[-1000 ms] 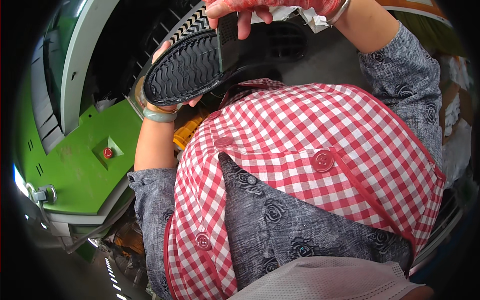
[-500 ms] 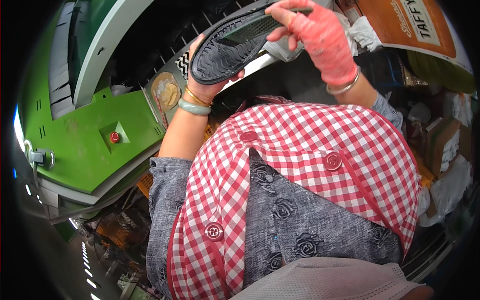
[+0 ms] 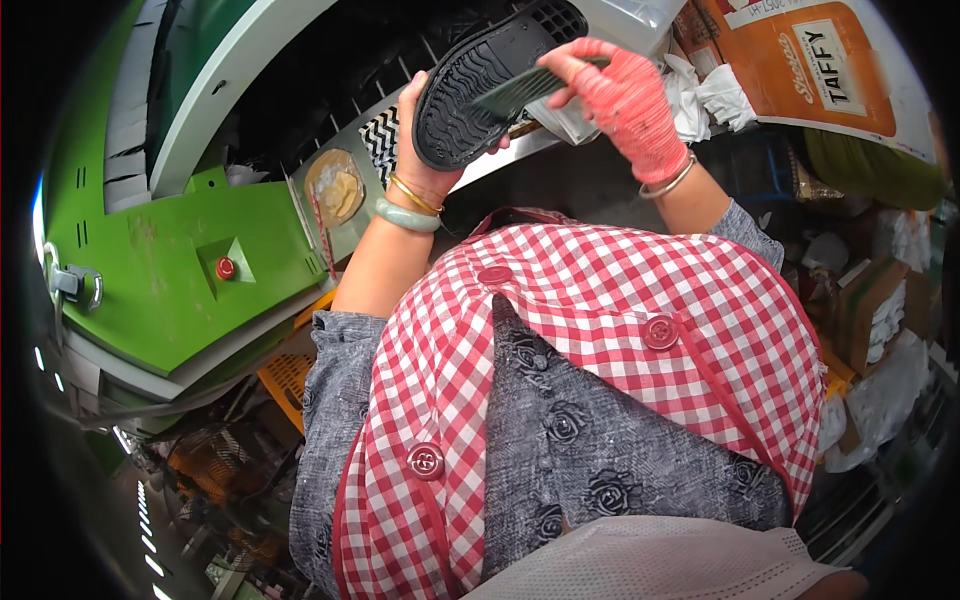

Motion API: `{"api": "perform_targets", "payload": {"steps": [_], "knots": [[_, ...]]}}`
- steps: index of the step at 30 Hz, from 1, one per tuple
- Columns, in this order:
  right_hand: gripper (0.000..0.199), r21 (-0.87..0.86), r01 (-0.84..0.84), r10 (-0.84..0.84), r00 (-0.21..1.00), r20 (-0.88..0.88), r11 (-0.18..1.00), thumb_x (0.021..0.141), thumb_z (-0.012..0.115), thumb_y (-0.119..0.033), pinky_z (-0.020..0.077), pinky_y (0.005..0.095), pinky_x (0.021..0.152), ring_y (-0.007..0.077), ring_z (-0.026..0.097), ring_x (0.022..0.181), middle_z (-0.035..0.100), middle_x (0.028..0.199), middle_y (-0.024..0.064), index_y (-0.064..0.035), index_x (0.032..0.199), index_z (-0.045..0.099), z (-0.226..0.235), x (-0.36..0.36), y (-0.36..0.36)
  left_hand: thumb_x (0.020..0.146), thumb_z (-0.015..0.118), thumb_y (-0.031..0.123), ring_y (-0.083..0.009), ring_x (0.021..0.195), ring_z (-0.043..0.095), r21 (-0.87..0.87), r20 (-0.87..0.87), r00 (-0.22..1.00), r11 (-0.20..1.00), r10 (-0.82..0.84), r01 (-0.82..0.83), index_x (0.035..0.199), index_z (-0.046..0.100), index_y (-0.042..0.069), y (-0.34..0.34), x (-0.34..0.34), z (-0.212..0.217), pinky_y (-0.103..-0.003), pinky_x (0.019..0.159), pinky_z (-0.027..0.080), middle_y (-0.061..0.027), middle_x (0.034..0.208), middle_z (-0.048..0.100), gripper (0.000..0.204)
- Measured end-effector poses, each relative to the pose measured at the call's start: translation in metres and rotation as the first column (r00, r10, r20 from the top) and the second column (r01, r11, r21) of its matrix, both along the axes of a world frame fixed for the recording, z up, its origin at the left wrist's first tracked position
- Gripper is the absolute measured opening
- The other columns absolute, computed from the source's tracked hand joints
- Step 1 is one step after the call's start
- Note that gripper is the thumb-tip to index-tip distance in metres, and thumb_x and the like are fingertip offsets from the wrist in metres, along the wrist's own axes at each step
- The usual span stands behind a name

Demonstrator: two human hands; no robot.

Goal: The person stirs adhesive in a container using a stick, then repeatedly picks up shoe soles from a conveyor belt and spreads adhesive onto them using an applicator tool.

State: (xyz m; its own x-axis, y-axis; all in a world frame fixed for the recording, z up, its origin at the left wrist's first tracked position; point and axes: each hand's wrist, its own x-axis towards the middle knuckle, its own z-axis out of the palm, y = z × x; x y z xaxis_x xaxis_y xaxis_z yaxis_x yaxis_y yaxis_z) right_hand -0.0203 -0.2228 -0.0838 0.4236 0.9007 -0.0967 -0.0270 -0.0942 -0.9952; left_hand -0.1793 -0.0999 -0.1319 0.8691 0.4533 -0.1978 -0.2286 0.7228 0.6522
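A: Where was the sole [image 3: 465, 95]?

B: Upper mid, held in the air, tilted: ribbed face showing, gridded end up & to the R.

A: L hand [image 3: 425, 160]?

B: Bare. Gripped the sole's near end: thumb along the L edge, other fingers curled under, tips peeking out on the R.

A: R hand [image 3: 618, 98]?

B: Red glove on. Thumb & fingers pinched a flat green pc [image 3: 525, 92], textured, slanting down-L over the sole. Couldn't tell if the two touched.

A: Containers?

B: Round dish [image 3: 322, 162] on the ledge [image 3: 374, 192], L of the L hand. Had whitish, glassy bits + yellowish pcs in it.

A: Any others?

B: Box [image 3: 858, 308], far R, brown: white stuff bunched in it, too blurred to ID. Clear bag [image 3: 890, 400] just below, contents unclear. Yellow crate [image 3: 285, 380], lower L, near the L sleeve [image 3: 345, 360]: slotted side showed, couldn't see in.

A: Near the R hand?

B: White wad [image 3: 725, 97], crumpled, up-R of the wrist, next to a big orange pack [image 3: 860, 90] w/ print. Couldn't see inside that one either.
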Motion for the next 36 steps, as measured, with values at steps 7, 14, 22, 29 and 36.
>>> {"api": "perform_targets", "payload": {"steps": [7, 14, 22, 29, 36], "knots": [[0.013, 0.405, 0.055, -0.251, 0.858, 0.449, 0.913, 0.086, 0.059, -0.014, 0.0455, 0.0217, 0.054, 0.0083, 0.059, 0.062, 0.062, 0.067, 0.0054, -0.0026, 0.089, 0.064, -0.013, -0.02, 0.005, 0.085, 0.027, 0.054, -0.03, 0.065, 0.062, -0.094, -0.001, 0.999, 0.994, 0.046, -0.046, 0.108, 0.054, 0.001, -0.003, 0.001, -0.001, -0.037, 0.053, 0.051, -0.0149, 0.089, 0.063, 0.063], [0.015, 0.124, 0.002, -0.01, 0.998, 0.068, 0.992, 0.084, 0.06, -0.015, 0.0452, 0.0188, 0.055, 0.0082, 0.062, 0.063, 0.064, 0.069, 0.0056, -0.0013, 0.088, 0.064, 0.014, -0.027, 0.005, 0.085, 0.029, 0.055, -0.0268, 0.08, 0.062, -0.169, -0.012, 0.998, 0.984, 0.059, -0.061, 0.109, 0.055, 0.005, -0.001, -0.003, 0.0, -0.039, 0.064, 0.053, -0.0129, 0.095, 0.063, 0.061], [0.009, 0.478, 0.476, -0.536, 0.844, -0.012, 0.738, 0.086, 0.056, -0.006, 0.0412, 0.0169, 0.049, 0.0063, 0.06, 0.061, 0.058, 0.067, 0.0009, -0.0019, 0.089, 0.063, 0.026, -0.002, -0.001, 0.085, 0.037, 0.048, -0.0274, 0.099, 0.058, -0.171, 0.088, 0.996, 0.985, -0.016, 0.03, 0.122, 0.047, 0.006, 0.002, -0.001, 0.015, -0.049, 0.081, 0.049, -0.0131, 0.113, 0.057, 0.057], [0.033, 0.652, 0.699, -0.81, 0.545, -0.219, 0.294, 0.09, 0.05, -0.03, 0.0438, 0.0234, 0.056, 0.0151, 0.061, 0.07, 0.064, 0.081, 0.0095, 0.0003, 0.101, 0.055, 0.023, 0.023, -0.05, 0.083, 0.039, 0.047, -0.0299, 0.104, 0.053, -0.048, 0.312, 0.948, 0.995, -0.069, 0.088, 0.124, 0.044, 0.005, 0.029, 0.063, 0.095, -0.049, 0.088, 0.045, -0.0136, 0.115, 0.052, 0.059], [0.03, 0.586, 0.72, -0.754, 0.602, -0.262, 0.371, 0.091, 0.048, -0.027, 0.0454, 0.0238, 0.056, 0.0164, 0.063, 0.073, 0.063, 0.088, 0.009, 0.0002, 0.102, 0.054, 0.021, 0.007, -0.033, 0.09, 0.039, 0.032, -0.0498, 0.113, 0.04, 0.044, 0.193, 0.971, 0.987, 0.141, -0.152, 0.136, 0.011, 0.001, 0.149, 0.202, 0.086, -0.056, 0.091, 0.04, -0.0269, 0.136, 0.024, 0.062]]}}
